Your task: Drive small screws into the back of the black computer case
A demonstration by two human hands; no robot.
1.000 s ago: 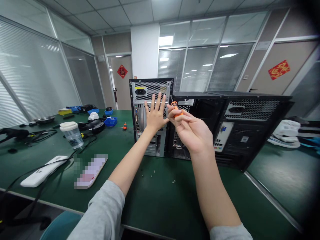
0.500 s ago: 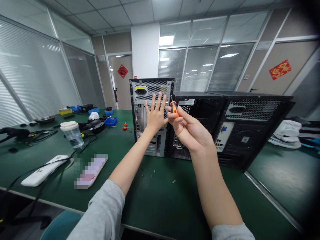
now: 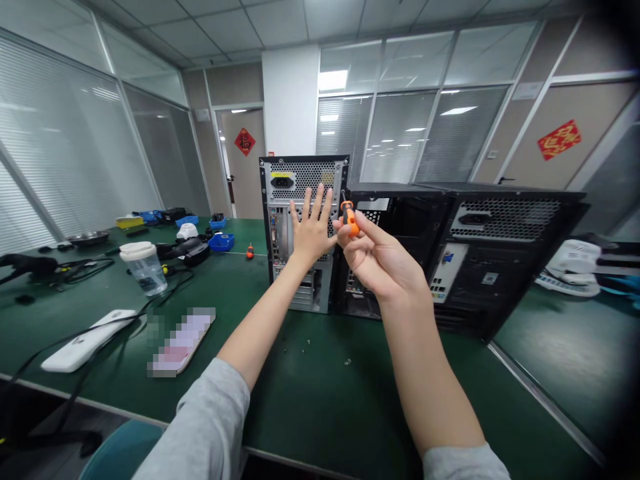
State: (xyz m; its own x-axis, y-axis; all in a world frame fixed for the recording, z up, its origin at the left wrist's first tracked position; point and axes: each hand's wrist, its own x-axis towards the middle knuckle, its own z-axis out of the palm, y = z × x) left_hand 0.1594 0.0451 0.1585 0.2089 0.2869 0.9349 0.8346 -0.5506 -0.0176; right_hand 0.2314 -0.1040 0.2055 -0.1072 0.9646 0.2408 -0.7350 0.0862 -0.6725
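Note:
A computer case stands upright with its rear side toward me, showing a power socket, a perforated grille and ports. My left hand lies with fingers spread against that rear panel. An orange and black screwdriver is pinched in my right hand, its shaft pointing away toward the case's right edge. Whether its tip sits in a screw is too small to tell. Several tiny screws lie on the green table in front of the case.
Two more black computer cases stand to the right. A phone, a white power bank, cables and a lidded cup occupy the left. Behind are blue trays and a small orange tool.
The screwdriver handle has turned slightly in my right hand, whose fingers have shifted around it. My left hand stays in place on the case.

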